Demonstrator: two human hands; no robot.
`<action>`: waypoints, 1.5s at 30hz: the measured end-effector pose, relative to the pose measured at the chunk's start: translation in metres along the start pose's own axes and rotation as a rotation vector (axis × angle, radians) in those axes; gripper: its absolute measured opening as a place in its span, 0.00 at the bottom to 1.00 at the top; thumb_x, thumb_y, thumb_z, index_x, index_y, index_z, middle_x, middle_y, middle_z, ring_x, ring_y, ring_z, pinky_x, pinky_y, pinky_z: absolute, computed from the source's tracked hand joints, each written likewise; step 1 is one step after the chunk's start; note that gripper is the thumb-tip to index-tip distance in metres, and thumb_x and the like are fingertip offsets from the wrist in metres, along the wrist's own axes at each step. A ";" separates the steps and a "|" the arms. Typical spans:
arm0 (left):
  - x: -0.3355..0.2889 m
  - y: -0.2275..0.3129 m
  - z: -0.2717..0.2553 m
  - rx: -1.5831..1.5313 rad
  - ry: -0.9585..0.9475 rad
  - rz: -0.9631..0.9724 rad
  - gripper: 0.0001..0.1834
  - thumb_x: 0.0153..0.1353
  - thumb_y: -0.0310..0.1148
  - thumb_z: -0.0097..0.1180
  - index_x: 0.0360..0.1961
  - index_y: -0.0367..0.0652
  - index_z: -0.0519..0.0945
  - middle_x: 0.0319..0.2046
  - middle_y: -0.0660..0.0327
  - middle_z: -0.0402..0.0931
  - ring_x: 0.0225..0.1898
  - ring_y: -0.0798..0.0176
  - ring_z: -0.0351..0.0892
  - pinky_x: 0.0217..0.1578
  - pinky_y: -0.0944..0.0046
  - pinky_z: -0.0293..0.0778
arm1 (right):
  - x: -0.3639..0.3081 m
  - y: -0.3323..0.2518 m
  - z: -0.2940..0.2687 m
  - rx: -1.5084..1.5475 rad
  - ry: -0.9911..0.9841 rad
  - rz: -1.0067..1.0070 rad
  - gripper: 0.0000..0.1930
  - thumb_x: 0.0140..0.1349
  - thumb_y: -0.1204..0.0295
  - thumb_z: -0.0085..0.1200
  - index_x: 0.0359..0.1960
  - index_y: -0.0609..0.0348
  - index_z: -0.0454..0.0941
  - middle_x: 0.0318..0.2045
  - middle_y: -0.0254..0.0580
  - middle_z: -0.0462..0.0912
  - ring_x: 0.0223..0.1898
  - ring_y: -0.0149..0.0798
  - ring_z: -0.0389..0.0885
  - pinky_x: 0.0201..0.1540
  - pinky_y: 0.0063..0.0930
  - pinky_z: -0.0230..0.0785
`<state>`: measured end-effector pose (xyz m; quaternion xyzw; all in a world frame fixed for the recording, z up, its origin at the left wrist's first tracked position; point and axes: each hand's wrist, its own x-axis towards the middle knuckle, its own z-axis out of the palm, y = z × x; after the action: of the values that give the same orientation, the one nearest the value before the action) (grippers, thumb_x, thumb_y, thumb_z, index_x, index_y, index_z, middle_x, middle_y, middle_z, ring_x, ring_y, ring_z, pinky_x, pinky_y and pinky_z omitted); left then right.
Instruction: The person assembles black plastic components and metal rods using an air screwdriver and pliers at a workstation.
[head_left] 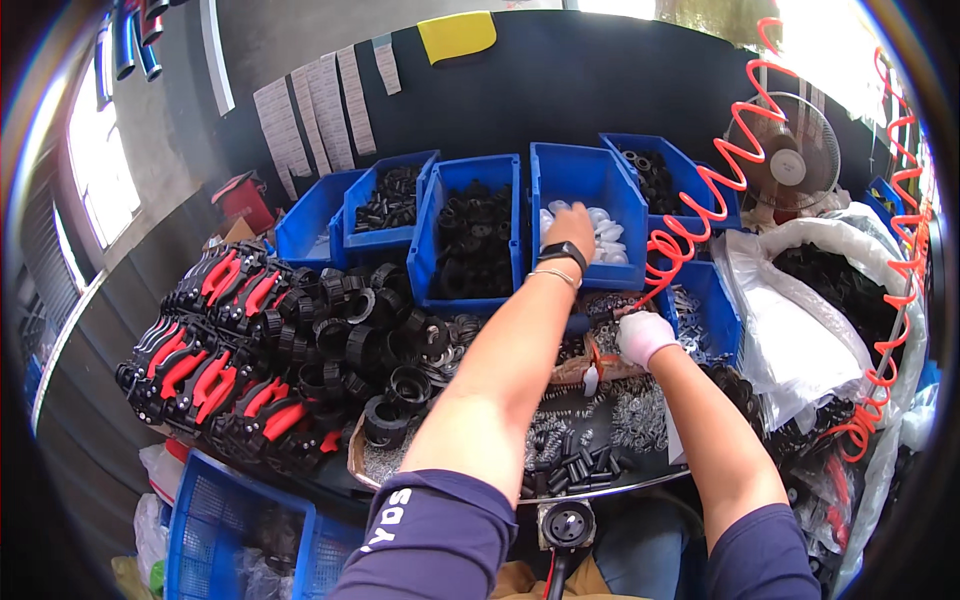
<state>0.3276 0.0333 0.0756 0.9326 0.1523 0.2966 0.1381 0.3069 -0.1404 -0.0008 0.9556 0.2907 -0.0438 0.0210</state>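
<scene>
Left hand (570, 230) touches white pieces (609, 238), grip unclear; right hand (645, 337) clasps dark tool (581, 324).

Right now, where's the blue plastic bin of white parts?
In the head view, that bin stands right of centre, immediately right of the blue plastic bin of round black parts, with the bare left hand at its white parts.

small, milky-white plastic parts (607, 238) with rounded ends are lying loose and jumbled inside a blue bin (618, 276), the left hand (570, 228) covering some of them. a slim, dark tool (580, 325) is lying roughly level just in front of the bin, its right end meeting the gloved right hand (645, 338) near a red coiled hose (665, 262); its left end is disappearing behind the left forearm (510, 350).
</scene>
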 end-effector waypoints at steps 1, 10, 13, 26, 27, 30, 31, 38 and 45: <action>0.005 -0.011 -0.003 -0.055 0.156 0.011 0.14 0.60 0.31 0.55 0.45 0.37 0.78 0.38 0.41 0.81 0.44 0.43 0.82 0.45 0.53 0.77 | -0.003 -0.005 -0.003 -0.045 0.002 -0.003 0.16 0.56 0.71 0.52 0.45 0.60 0.83 0.48 0.53 0.83 0.50 0.48 0.82 0.54 0.38 0.74; -0.046 -0.131 -0.146 -1.544 0.160 -0.382 0.22 0.56 0.19 0.56 0.53 0.37 0.69 0.39 0.54 0.72 0.40 0.54 0.77 0.40 0.46 0.81 | -0.144 -0.025 -0.023 0.708 0.453 -0.579 0.04 0.49 0.77 0.59 0.28 0.60 0.79 0.26 0.47 0.82 0.32 0.50 0.82 0.36 0.37 0.75; -0.086 -0.170 -0.154 -1.234 0.097 -0.504 0.19 0.54 0.20 0.61 0.46 0.42 0.71 0.35 0.56 0.74 0.34 0.58 0.76 0.32 0.54 0.78 | -0.224 -0.037 -0.003 0.737 0.191 -0.878 0.07 0.52 0.74 0.62 0.32 0.57 0.79 0.32 0.42 0.84 0.33 0.44 0.84 0.35 0.33 0.78; -0.187 -0.172 -0.086 0.607 -0.490 0.185 0.12 0.58 0.31 0.52 0.38 0.44 0.86 0.41 0.52 0.84 0.50 0.51 0.79 0.48 0.51 0.71 | -0.252 -0.050 0.009 0.462 0.252 -0.992 0.08 0.52 0.76 0.59 0.36 0.57 0.79 0.33 0.41 0.82 0.31 0.46 0.83 0.30 0.34 0.77; -0.187 -0.174 -0.083 0.628 -0.458 0.208 0.12 0.58 0.31 0.51 0.38 0.43 0.86 0.42 0.52 0.83 0.50 0.51 0.79 0.49 0.52 0.71 | -0.255 -0.054 0.003 0.437 0.216 -0.956 0.08 0.53 0.76 0.59 0.36 0.56 0.79 0.32 0.41 0.81 0.31 0.47 0.82 0.31 0.35 0.76; -0.187 -0.170 -0.083 0.599 -0.459 0.179 0.12 0.58 0.31 0.52 0.38 0.43 0.86 0.43 0.51 0.83 0.50 0.50 0.79 0.48 0.52 0.72 | -0.253 -0.055 0.000 0.428 0.136 -0.906 0.05 0.56 0.72 0.58 0.34 0.56 0.79 0.30 0.44 0.80 0.31 0.48 0.81 0.32 0.37 0.74; -0.186 -0.165 -0.086 0.606 -0.460 0.172 0.12 0.57 0.31 0.53 0.38 0.43 0.86 0.43 0.51 0.82 0.50 0.50 0.79 0.47 0.52 0.73 | -0.251 -0.055 0.003 0.415 0.179 -0.905 0.07 0.57 0.67 0.58 0.31 0.57 0.78 0.29 0.44 0.79 0.30 0.49 0.81 0.31 0.38 0.74; -0.186 -0.180 -0.087 0.589 -0.474 0.217 0.11 0.59 0.37 0.55 0.38 0.46 0.86 0.41 0.50 0.82 0.46 0.48 0.81 0.46 0.50 0.76 | -0.266 -0.066 0.011 0.411 0.325 -0.636 0.22 0.58 0.48 0.57 0.30 0.58 0.79 0.25 0.43 0.78 0.28 0.48 0.80 0.31 0.37 0.72; -0.179 -0.176 -0.079 0.524 -0.503 0.168 0.11 0.55 0.29 0.54 0.38 0.42 0.84 0.40 0.46 0.82 0.45 0.45 0.81 0.46 0.49 0.77 | -0.268 -0.034 0.072 1.580 0.374 -0.421 0.34 0.66 0.40 0.42 0.34 0.65 0.81 0.25 0.46 0.83 0.28 0.40 0.82 0.37 0.29 0.72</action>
<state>0.1058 0.1425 -0.0154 0.9893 0.1073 0.0192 -0.0972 0.0606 -0.2653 -0.0473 0.6063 0.3456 -0.0784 -0.7119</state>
